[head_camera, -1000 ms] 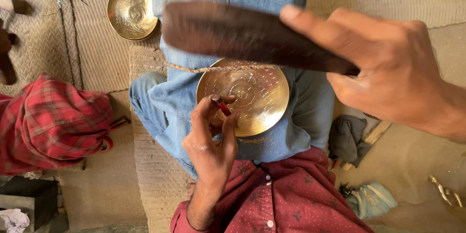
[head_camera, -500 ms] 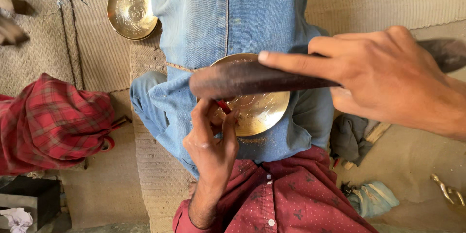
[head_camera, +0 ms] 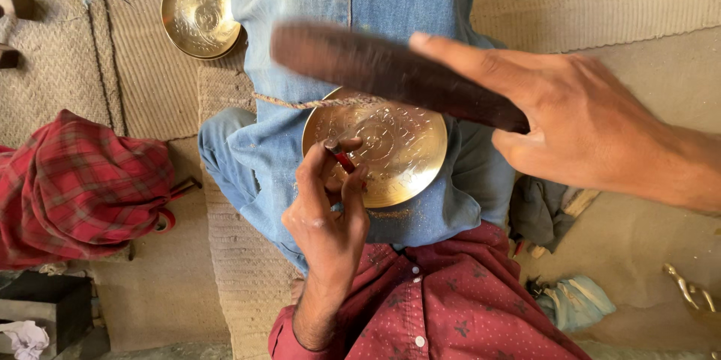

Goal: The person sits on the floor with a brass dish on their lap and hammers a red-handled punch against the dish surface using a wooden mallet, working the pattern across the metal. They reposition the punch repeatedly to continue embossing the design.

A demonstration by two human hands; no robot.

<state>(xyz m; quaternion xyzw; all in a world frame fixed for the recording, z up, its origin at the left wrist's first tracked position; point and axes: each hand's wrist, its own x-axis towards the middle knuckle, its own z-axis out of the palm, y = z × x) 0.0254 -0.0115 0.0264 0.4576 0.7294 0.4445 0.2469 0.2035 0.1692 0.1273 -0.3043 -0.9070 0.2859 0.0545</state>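
Brass plate (head_camera: 375, 146) rests on my lap against the jeans (head_camera: 360, 0). My left hand (head_camera: 327, 206) pinches a red-tipped punch (head_camera: 342, 159) upright on it; my right hand (head_camera: 578, 123) grips a dark mallet (head_camera: 390, 75) raised above. I'd keep the punch steady and strike squarely, lightly.

The dark wooden striker (head_camera: 390, 75) bars the way above the brass plate (head_camera: 390, 146); bare floor (head_camera: 646, 240) lies open at right.
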